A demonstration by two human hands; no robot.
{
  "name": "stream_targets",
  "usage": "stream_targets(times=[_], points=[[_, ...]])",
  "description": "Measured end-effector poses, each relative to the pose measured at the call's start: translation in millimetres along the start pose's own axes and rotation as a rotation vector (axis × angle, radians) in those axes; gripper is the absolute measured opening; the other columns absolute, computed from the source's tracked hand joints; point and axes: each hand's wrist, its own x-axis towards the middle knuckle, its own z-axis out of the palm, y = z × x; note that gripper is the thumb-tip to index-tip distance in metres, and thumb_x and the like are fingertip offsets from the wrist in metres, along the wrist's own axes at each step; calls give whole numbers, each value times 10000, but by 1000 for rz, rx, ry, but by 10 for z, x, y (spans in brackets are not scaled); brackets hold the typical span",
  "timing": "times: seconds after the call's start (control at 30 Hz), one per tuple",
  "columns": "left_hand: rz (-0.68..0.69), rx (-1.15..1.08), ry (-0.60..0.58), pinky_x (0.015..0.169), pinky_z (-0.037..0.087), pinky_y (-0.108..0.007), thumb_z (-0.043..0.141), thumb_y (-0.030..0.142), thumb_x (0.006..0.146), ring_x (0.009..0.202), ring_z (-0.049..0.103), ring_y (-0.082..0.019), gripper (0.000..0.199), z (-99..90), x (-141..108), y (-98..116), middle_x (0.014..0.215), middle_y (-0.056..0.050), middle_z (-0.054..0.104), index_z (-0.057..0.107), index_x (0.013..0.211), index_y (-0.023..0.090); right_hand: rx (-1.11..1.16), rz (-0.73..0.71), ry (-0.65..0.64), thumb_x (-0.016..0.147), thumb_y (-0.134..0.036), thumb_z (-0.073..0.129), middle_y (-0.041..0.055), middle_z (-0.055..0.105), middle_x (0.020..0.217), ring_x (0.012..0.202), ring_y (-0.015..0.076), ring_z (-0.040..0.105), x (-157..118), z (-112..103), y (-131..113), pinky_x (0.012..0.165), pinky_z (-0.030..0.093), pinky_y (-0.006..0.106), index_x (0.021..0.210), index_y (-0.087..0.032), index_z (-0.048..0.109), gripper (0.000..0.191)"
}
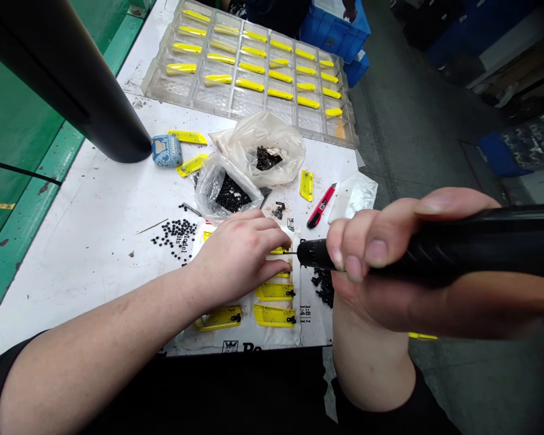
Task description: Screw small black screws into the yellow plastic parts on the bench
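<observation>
My right hand point(381, 254) is wrapped round a black power screwdriver point(471, 235), which points left with its thin bit at a yellow plastic part point(280, 250). My left hand point(242, 254) reaches over that part, its fingers and thumb closed about it near the bit; the hand hides much of the part. Below, more yellow parts point(274, 292) with small black clips point(291, 320) at their right ends lie on a white printed sheet point(265, 337). To the right of them is a heap of small black pieces point(323, 286), partly behind my right hand.
Two plastic bags point(204, 190) of black pieces stand beyond my left hand, with loose black dots point(176, 232) to the left. A red utility knife point(321, 206) lies to the right. Farther back is a clear compartment tray point(290, 118) of yellow parts. A black column point(72, 78) rises at left.
</observation>
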Motion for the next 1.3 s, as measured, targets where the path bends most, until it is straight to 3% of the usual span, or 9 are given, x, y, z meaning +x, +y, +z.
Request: stream_targets(times=[0.1, 0.27, 0.5, 0.8, 1.07, 1.3], points=[[-20, 105, 2, 908, 527, -433, 752, 392, 1034, 1005, 637, -267, 247, -22, -11, -25, 1093, -81, 778, 801, 1128, 169, 49, -97, 72, 936, -541, 882, -41, 558, 651, 400, 131, 447, 10, 119, 137, 366, 424, 305, 1103, -269, 807, 328], [-57, 248, -63, 892, 488, -443, 732, 291, 1020, 983, 600, -264, 141, -25, -13, -73, 1059, -65, 778, 839, 988, 206, 10, -36, 33, 868, -537, 941, -27, 604, 673, 446, 159, 495, 32, 133, 267, 405, 418, 322, 1106, -297, 814, 361], [-69, 286, -108, 848, 417, -442, 720, 286, 1025, 997, 593, -275, 227, 17, -3, -90, 1031, -55, 791, 798, 832, 195, -63, -54, 5, 916, -578, 923, -30, 593, 716, 481, 161, 544, 43, 129, 389, 437, 429, 321, 1126, -297, 799, 373], [-77, 298, -134, 840, 392, -446, 756, 315, 1019, 1007, 577, -270, 177, 30, 4, -122, 1040, -19, 789, 811, 886, 212, -177, 5, -17, 894, -717, 885, -68, 546, 684, 464, 150, 515, 41, 87, 476, 467, 444, 317, 1119, -380, 736, 432], [-46, 330, -107, 799, 355, -452, 752, 241, 992, 971, 581, -278, 197, 29, -5, -98, 915, -19, 732, 752, 796, 219, -71, -38, -53, 954, -538, 882, -53, 582, 672, 455, 155, 490, 51, 96, 509, 442, 416, 319, 1145, -309, 765, 320], [-21, 382, -115, 747, 310, -438, 810, 213, 937, 933, 598, -280, 168, 19, -13, -71, 873, -9, 712, 731, 789, 220, 80, 55, -152, 906, -315, 955, -50, 603, 733, 515, 134, 497, 42, 8, 491, 483, 419, 283, 1075, -271, 729, 285]])
